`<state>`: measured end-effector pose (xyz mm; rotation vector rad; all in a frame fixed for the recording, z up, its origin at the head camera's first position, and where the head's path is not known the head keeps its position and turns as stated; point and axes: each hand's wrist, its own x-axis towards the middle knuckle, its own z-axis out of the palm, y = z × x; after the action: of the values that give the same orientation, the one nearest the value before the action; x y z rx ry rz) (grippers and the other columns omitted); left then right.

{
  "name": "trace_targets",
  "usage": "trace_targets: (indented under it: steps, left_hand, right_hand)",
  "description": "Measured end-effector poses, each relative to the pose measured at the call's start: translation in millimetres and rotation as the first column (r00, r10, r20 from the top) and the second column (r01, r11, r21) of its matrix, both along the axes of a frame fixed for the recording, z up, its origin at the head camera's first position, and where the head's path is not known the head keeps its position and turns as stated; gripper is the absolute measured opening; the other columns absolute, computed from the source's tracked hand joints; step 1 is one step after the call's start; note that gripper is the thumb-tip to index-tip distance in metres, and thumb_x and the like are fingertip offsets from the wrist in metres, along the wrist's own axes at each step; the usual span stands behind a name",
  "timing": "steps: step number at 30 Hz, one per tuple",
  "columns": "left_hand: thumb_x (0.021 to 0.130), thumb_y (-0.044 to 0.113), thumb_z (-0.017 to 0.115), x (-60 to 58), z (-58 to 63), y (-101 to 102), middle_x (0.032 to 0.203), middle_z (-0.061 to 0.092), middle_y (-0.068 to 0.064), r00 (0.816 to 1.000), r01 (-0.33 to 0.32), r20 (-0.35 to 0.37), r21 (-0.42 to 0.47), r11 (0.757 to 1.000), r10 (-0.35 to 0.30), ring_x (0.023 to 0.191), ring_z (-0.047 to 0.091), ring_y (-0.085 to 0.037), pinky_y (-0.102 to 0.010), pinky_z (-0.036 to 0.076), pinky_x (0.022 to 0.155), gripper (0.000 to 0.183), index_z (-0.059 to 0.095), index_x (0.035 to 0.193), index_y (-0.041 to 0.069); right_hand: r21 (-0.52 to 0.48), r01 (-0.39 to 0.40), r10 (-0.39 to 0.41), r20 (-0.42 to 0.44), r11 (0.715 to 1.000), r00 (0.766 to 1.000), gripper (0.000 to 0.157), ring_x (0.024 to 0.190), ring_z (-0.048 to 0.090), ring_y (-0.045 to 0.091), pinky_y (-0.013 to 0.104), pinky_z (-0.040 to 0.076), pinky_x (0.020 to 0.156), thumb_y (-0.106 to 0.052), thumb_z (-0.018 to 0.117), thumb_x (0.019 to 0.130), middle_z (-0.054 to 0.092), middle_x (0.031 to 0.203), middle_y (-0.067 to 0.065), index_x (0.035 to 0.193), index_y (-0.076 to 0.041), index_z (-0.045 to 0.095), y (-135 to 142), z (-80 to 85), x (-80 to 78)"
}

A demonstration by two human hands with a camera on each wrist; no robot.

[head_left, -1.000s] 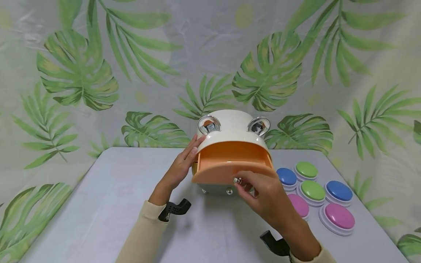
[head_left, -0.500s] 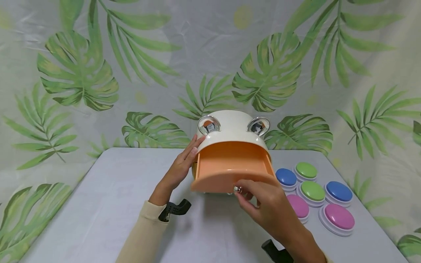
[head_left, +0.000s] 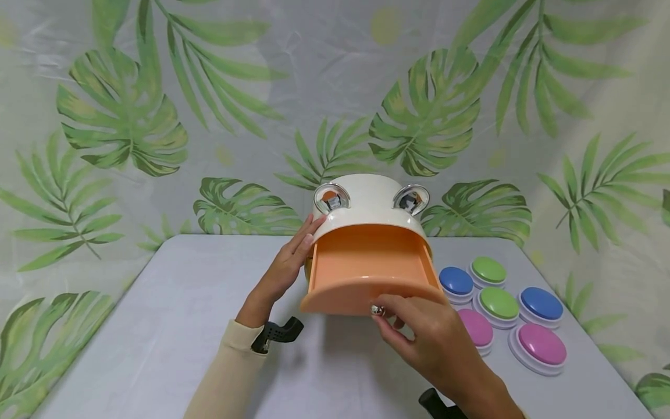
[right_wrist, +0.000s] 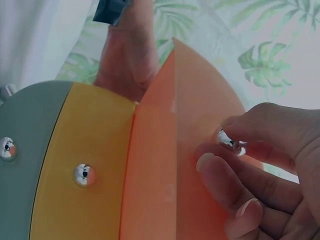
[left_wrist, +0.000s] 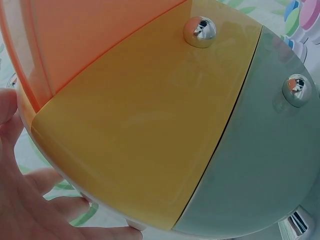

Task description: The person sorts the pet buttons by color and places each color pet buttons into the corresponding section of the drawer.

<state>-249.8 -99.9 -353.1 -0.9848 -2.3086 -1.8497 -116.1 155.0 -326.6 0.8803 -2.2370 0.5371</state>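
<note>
Behind everything hung a thin, creased backdrop (head_left: 335, 87) printed with green palm leaves, and in front of it lay the smooth pale desk (head_left: 157, 349). Near its far middle sat the rounded drawer box (head_left: 369, 206), a glossy cream plastic shell with two chrome-rimmed eyes on top, so it looked like a frog's head. Its top orange drawer (head_left: 369, 270) stood pulled well out toward you, shallow, curved at the front and empty as far as the head view showed. Under it the wrist views showed a yellow drawer (left_wrist: 145, 135) and a grey-green drawer (left_wrist: 260, 165), both closed, each with a shiny ball knob. Six domed push buttons (head_left: 499, 305), blue, green and pink on white bases, sat in a cluster just right of the box. Your left hand (head_left: 285, 267) lay flat with straight fingers against the shell's side, probably to steady it against the pull. Your right hand (head_left: 424, 329) pinched the small chrome knob (head_left: 376, 309) at the orange drawer's front between thumb and fingertips.
</note>
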Motion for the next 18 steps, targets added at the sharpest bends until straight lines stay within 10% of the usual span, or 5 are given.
trace_targets:
  steps: [18]
  left_hand:
    - [0.107,0.02,0.03,-0.3,-0.1,-0.3,0.161,0.004,-0.001,1.0,0.003,0.002,0.005,1.0,-0.003,0.148,0.002,-0.021,-0.053,0.009,0.117,0.046,0.03,0.153,0.021]
  right_hand:
    - [0.034,-0.019,0.018,0.013,0.999,1.0,0.018,0.065,0.059,-0.004,0.018,0.055,0.067,-0.032,0.072,0.087,0.068,0.08,-0.016,0.103,-0.022,0.071,4.5,3.2,5.3]
